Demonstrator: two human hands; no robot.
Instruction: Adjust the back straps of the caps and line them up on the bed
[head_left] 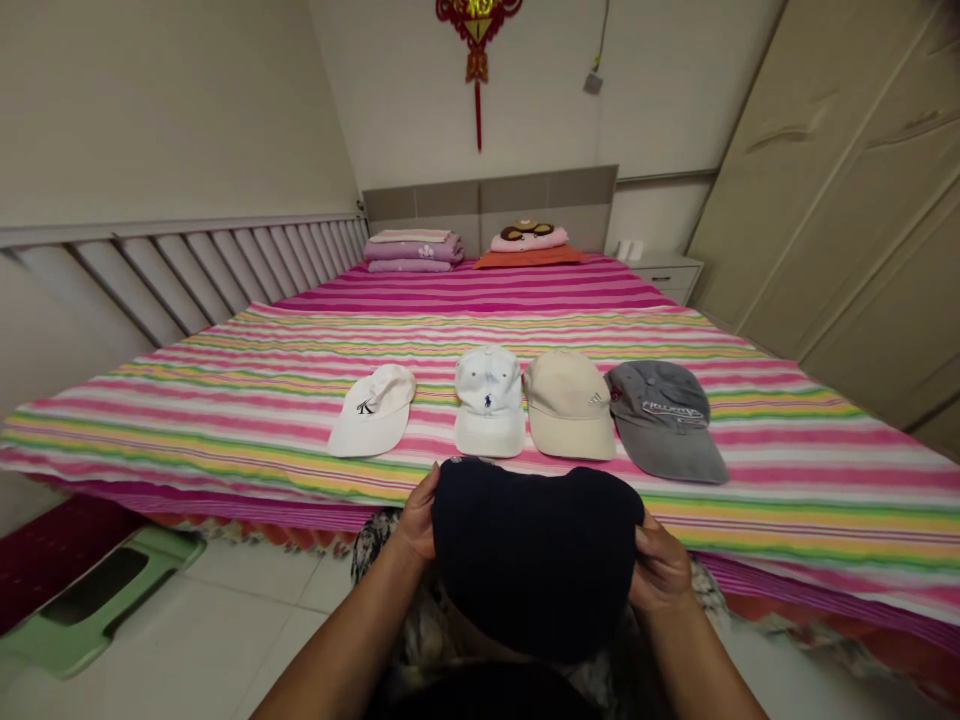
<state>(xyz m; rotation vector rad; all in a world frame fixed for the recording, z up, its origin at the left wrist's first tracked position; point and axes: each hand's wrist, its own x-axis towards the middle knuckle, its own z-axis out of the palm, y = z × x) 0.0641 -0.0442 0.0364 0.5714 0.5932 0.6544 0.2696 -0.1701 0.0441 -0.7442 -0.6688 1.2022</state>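
L hand (421, 517) & R hand (663, 565): fingers gripping dark cap (536, 560) at opp. ends, long axis L–R, just near side of beige cap (570, 405) on bed (255, 400).

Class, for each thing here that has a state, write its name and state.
Dark cap: held by left hand and right hand
Left white cap: upright, brim angled left
Right white cap: upright, brim toward camera
Beige cap: upright, brim toward camera
Gray cap: upright, brim angled right
Purple bedding: folded
Nightstand drawer: appears shut

Gap between white caps (489, 415); dark cap (536, 560) blocks front of beige cap (568, 405).
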